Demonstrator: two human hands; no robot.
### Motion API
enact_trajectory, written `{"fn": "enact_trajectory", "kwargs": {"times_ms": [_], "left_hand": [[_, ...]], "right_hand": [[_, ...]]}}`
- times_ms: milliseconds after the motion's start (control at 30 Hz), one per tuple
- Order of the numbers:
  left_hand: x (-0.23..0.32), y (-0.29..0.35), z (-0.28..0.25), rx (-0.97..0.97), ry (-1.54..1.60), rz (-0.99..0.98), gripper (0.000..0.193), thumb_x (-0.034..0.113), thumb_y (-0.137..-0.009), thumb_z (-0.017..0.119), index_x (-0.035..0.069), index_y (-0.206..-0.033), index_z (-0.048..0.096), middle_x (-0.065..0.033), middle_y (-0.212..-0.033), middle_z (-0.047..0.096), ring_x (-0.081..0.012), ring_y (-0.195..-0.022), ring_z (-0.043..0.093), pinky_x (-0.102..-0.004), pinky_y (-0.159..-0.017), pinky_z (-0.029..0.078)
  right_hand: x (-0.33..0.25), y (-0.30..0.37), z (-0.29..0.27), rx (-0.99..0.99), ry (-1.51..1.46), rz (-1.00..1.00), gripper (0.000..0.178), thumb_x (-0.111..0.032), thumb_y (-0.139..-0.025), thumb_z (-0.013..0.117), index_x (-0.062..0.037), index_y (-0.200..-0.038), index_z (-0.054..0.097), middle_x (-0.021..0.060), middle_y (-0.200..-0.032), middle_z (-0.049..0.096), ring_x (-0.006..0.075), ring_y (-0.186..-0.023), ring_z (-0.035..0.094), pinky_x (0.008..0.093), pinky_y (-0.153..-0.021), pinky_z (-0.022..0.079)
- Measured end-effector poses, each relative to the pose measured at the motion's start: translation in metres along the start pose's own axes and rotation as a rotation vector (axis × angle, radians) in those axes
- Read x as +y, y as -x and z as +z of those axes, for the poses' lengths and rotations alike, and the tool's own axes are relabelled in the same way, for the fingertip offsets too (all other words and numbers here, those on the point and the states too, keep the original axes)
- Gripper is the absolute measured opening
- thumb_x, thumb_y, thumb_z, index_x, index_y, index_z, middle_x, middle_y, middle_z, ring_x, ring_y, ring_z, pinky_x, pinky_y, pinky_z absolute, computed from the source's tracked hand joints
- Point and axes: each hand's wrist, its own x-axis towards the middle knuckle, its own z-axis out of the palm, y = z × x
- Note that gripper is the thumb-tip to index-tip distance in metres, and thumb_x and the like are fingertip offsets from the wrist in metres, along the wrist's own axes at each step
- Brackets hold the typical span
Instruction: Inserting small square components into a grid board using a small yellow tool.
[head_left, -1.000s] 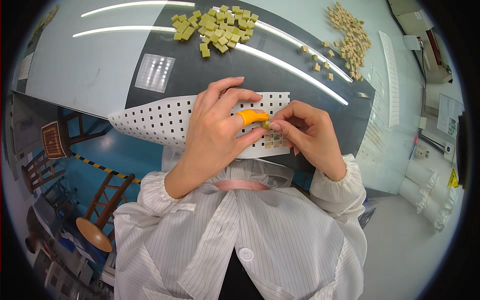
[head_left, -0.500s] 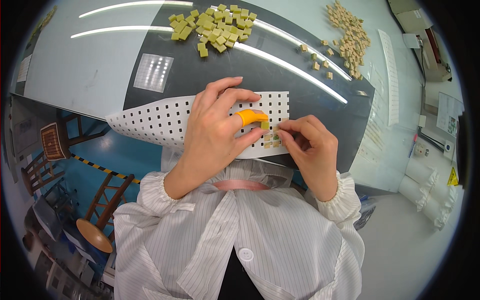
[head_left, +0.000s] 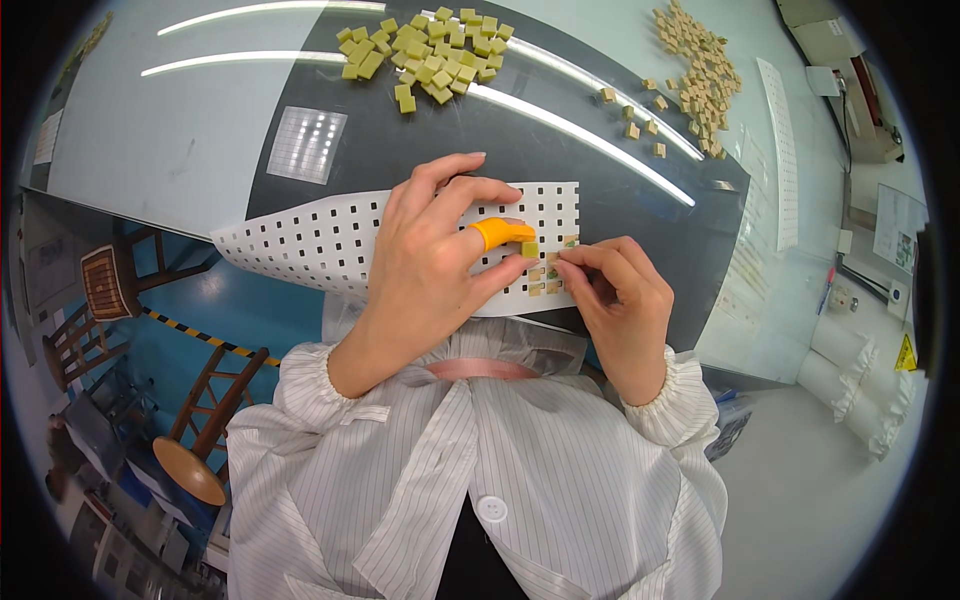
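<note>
A white perforated sheet (head_left: 330,240) is being pressed flat under the left hand (head_left: 430,255), whose thumb is wearing an orange finger cot (head_left: 500,232). Just beyond that thumb, a small yellow-green square chip (head_left: 530,250) is being placed. The right hand (head_left: 615,295) is pinched together at the sheet; whether something is being held cannot be told. The chip is judged light, stiff and best taken by its edges.

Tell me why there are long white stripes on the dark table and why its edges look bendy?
Head view: the white stripes are glare from overhead lights on the glossy dark tabletop; the fisheye lens curves its straight edges toward the rim; the left hand and right hand on the white perforated sheet look sharp.
</note>
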Motion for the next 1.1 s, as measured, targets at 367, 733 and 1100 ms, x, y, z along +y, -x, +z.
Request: {"fn": "enact_trajectory", "kwargs": {"times_ms": [367, 733, 1100], "left_hand": [[0.0, 0.0, -0.002, -0.005, 0.008, 0.0, 0.025, 0.01, -0.062, 0.086, 0.008, -0.087, 0.079, -0.0022, -0.109, 0.069, -0.0297, -0.123, 0.054, -0.0422, -0.098, 0.044], [0.0, -0.001, -0.001, 0.002, 0.002, 0.008, 0.024, 0.01, -0.063, 0.084, 0.01, -0.086, 0.077, -0.0017, -0.108, 0.068, -0.0302, -0.121, 0.055, -0.0428, -0.097, 0.046], [0.0, 0.0, -0.001, 0.001, -0.01, 0.005, 0.024, 0.01, -0.063, 0.084, 0.011, -0.086, 0.077, -0.001, -0.108, 0.068, -0.0298, -0.122, 0.055, -0.0425, -0.097, 0.045]], "right_hand": [[0.002, -0.025, -0.019, -0.346, -0.476, 0.416, 0.012, -0.01, -0.092, 0.071, 0.0012, -0.089, 0.066, 0.0015, -0.075, 0.064, 0.005, -0.057, 0.056, 0.0179, -0.051, 0.043], [-0.005, -0.045, -0.016, -0.504, -0.627, 0.607, 0.017, -0.015, -0.096, 0.066, 0.0009, -0.09, 0.064, 0.0043, -0.073, 0.066, 0.0062, -0.054, 0.059, 0.0193, -0.048, 0.047], [-0.007, -0.043, -0.013, -0.48, -0.593, 0.593, 0.017, -0.015, -0.094, 0.069, 0.0018, -0.091, 0.065, 0.0042, -0.072, 0.066, 0.0059, -0.054, 0.059, 0.0193, -0.048, 0.047]]}}
